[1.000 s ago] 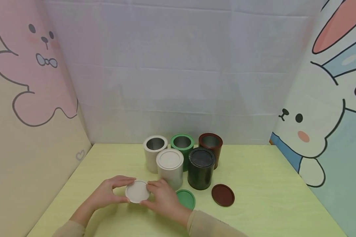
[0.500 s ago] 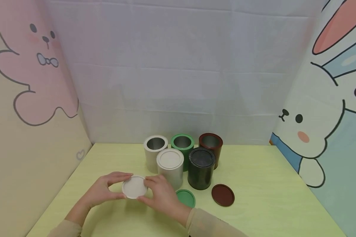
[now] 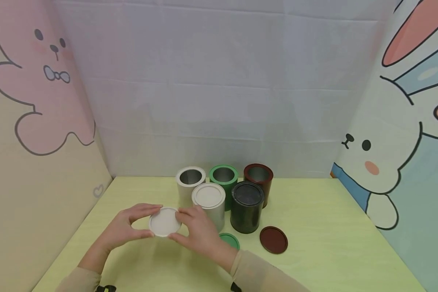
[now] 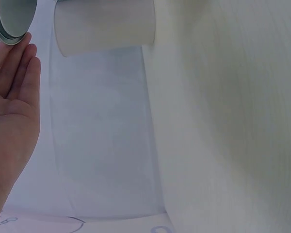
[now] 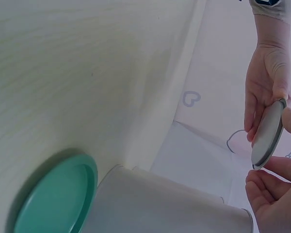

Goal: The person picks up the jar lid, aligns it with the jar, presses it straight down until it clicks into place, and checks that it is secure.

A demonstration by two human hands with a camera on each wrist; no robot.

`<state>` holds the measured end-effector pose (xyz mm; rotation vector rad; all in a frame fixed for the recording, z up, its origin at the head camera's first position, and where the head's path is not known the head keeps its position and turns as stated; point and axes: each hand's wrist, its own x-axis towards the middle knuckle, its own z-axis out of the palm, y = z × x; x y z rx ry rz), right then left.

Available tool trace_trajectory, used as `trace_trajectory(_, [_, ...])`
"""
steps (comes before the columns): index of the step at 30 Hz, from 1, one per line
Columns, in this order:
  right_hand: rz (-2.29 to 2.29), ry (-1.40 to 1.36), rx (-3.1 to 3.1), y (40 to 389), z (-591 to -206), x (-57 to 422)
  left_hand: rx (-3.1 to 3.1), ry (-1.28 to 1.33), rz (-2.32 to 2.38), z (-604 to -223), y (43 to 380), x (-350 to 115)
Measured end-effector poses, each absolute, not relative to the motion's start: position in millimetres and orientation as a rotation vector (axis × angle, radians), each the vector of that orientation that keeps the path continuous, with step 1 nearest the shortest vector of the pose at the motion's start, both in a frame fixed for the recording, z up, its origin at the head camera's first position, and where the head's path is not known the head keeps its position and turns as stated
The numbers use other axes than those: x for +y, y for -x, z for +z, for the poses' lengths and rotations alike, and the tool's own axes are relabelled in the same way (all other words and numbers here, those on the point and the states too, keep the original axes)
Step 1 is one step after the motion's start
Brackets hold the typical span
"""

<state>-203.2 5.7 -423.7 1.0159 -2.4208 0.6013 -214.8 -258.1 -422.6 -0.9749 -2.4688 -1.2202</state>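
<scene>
White lid (image 3: 165,222) looks light and stiff: thin disc with a formed rim, grey, likely metal underside in the wrist views. Should be tough, not fragile; a dent in the rim is the main risk I'd guess. Painted face is probably a bit slick, so take it by the rim at opposite edges and stay off the flat.

That's the hold now: left hand (image 3: 131,225) spans the left edge, thumb near side, fingers far side; right hand (image 3: 198,231) pinches the right edge the same way. Both spread about as wide as the disc.

Location: up off the tabletop (image 3: 306,219), left of the lidded white can (image 3: 215,219) and a little to its near side. Whether the right hand touches that can, can't tell.

Orientation: round, so no long axis in plane. White face up, apparently tipped slightly toward the person; underside down. Exact tilt unclear.
</scene>
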Motion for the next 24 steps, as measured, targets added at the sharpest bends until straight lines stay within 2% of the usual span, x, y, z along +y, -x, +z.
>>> trace_trajectory(11, [0.681, -1.052, -2.268, 215.9, -408.3, 17.6, -2.421, 0.891, -1.261, -409.2, 216.5, -243.4])
trace_trajectory(24, [0.726, -0.936, -2.209, 227.8, -404.9, 34.2, -2.270, 0.801, -1.391, -409.5, 233.1, -216.9])
